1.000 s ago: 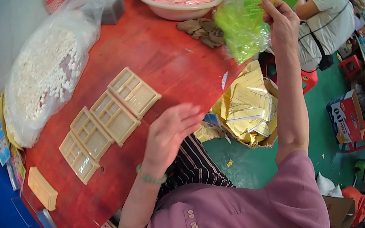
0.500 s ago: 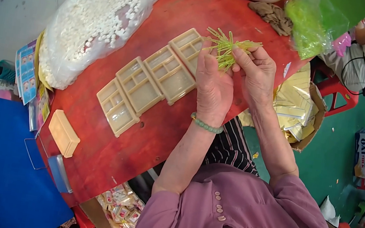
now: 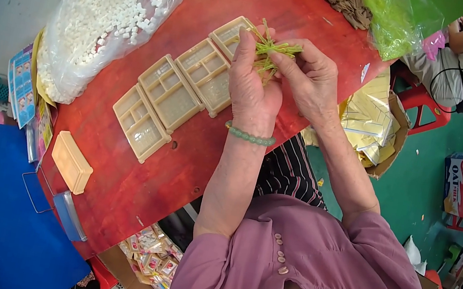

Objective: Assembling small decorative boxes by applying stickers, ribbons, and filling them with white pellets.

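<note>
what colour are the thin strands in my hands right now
Yellow-green strands, best seen in the head view.

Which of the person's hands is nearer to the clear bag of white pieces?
Left. The left hand is to the right of the bag, across the row of cream trays; the right hand is farther right, beyond the left hand.
</note>
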{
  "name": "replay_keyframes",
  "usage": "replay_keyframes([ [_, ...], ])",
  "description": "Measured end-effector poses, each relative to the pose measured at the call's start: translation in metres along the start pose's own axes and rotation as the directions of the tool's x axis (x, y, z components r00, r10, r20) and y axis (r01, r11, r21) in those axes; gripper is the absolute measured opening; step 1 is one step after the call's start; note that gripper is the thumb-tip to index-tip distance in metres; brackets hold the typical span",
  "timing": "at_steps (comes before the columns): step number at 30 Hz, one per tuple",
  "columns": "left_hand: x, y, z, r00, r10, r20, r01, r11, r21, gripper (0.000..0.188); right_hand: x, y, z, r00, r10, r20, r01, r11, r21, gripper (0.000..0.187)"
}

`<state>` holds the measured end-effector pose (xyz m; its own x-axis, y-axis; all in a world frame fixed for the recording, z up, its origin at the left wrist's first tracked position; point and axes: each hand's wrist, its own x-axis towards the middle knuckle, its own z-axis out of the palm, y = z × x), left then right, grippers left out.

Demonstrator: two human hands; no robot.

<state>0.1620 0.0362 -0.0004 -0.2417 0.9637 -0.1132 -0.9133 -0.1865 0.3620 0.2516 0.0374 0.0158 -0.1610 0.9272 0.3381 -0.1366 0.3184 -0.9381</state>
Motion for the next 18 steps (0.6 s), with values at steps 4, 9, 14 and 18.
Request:
replay_keyframes([
  [4, 0.003, -0.004, -0.003, 1.0, -0.021, -0.013, 0.021, 0.999, -0.031, 0.036, -0.001, 0.009, -0.004, 1.0, 0.006, -0.017, -0.008, 0.988, -0.151, 0.009],
  [9, 0.007, -0.009, -0.004, 1.0, -0.011, -0.01, 0.012, 0.999, 0.034, 0.034, 0.002, 0.002, -0.009, 0.999, -0.007, -0.04, -0.002, 0.972, -0.234, 0.007],
  [14, 0.005, -0.016, 0.01, 0.997, -0.036, 0.068, 0.034, 0.999, 0.023, 0.03, 0.008, -0.009, -0.024, 0.999, 0.034, -0.033, -0.042, 0.962, -0.27, 0.007],
  [18, 0.011, -0.021, 0.01, 0.999, -0.038, -0.008, 0.038, 0.997, 0.073, 0.029, 0.007, -0.007, -0.025, 0.997, 0.032, -0.071, -0.051, 0.958, -0.284, 0.006],
])
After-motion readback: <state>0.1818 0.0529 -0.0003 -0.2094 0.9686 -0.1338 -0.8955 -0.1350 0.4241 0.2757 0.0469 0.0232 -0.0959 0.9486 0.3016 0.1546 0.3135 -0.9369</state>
